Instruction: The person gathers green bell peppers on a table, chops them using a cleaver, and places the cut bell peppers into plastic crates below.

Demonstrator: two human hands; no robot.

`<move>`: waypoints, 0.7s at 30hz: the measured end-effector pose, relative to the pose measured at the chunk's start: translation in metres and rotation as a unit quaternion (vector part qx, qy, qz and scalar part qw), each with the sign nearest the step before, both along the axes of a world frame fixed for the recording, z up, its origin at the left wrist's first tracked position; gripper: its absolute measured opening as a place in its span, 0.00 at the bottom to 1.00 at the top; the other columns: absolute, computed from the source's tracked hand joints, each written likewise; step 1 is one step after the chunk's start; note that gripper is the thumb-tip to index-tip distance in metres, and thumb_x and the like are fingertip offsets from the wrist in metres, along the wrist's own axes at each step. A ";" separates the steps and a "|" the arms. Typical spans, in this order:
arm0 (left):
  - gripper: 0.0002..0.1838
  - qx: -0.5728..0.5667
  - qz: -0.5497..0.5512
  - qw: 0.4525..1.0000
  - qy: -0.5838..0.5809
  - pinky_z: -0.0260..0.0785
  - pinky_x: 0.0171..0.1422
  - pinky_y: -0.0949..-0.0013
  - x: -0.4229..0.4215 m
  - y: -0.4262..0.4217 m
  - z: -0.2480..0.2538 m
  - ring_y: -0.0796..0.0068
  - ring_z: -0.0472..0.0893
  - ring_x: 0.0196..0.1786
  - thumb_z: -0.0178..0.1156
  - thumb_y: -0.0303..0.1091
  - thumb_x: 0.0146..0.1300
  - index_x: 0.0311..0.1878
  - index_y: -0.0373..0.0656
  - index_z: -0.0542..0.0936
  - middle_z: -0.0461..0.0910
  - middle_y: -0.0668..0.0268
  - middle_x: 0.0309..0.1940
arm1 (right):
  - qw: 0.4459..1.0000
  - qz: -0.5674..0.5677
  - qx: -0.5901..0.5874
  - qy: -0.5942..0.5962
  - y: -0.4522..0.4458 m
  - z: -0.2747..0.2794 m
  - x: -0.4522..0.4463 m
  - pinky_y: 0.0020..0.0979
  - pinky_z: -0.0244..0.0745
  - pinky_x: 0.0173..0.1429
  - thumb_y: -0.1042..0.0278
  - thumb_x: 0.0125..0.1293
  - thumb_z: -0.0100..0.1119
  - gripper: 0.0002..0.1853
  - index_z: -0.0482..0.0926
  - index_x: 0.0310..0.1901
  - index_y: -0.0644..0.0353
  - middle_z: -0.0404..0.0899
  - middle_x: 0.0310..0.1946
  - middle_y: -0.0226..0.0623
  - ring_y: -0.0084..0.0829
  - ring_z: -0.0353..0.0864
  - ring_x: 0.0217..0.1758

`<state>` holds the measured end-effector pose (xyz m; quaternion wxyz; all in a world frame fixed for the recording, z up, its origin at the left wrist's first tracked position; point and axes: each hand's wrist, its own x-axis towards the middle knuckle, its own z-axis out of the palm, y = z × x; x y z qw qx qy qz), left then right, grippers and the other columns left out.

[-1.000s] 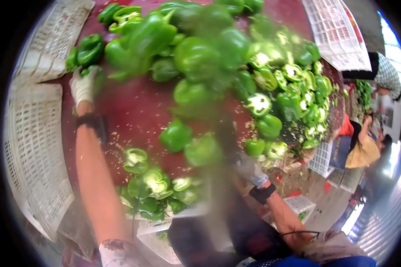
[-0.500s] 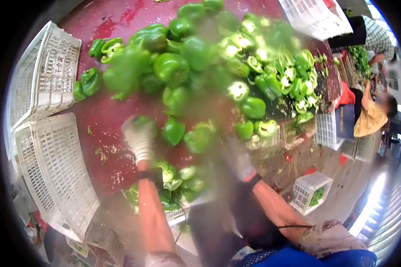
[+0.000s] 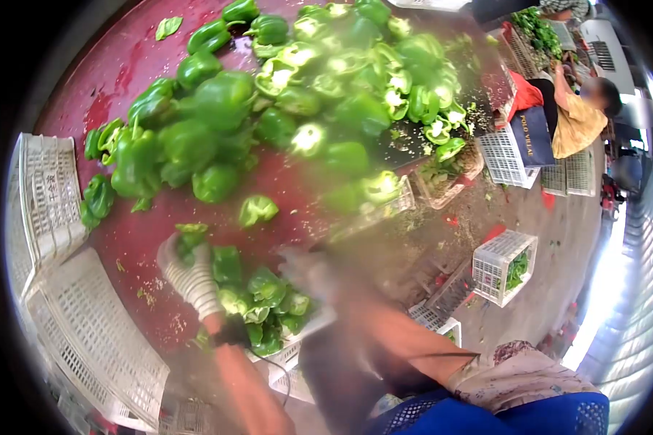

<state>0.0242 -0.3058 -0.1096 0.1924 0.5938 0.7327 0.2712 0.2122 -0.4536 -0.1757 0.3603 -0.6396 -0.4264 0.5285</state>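
Observation:
My left hand (image 3: 187, 272), in a pale glove, has its fingers wrapped round a green pepper (image 3: 190, 245) low over the red table (image 3: 134, 239). Just right of it lies a pile of cut peppers (image 3: 265, 290) at the table's near edge. My right hand (image 3: 305, 272), gloved and blurred, is above the right side of that pile; its fingers are too smeared to read. A single pepper (image 3: 257, 210) lies beyond the hands. Whole peppers (image 3: 214, 101) are heaped farther back, with opened peppers (image 3: 308, 139) to their right.
White crates (image 3: 98, 333) line the table's left side. Another crate (image 3: 504, 268) with green pieces stands on the floor at right. A person in a yellow top (image 3: 579, 127) is at the upper right, near a dark blue bag (image 3: 531, 136).
The view has swung to the right. My left hand has come from the table's far left to beside the near pile with a pepper. My right hand has moved in toward that pile.

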 end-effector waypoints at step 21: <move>0.17 -0.163 0.116 0.890 -0.409 0.69 0.60 0.65 0.153 -0.025 -0.084 0.64 0.79 0.51 0.58 0.29 0.61 0.53 0.35 0.78 0.81 0.55 0.48 | 0.833 0.154 0.148 -0.510 0.055 0.092 0.104 0.38 0.74 0.46 0.72 0.61 0.53 0.12 0.79 0.45 0.60 0.76 0.42 0.45 0.40 0.77 0.44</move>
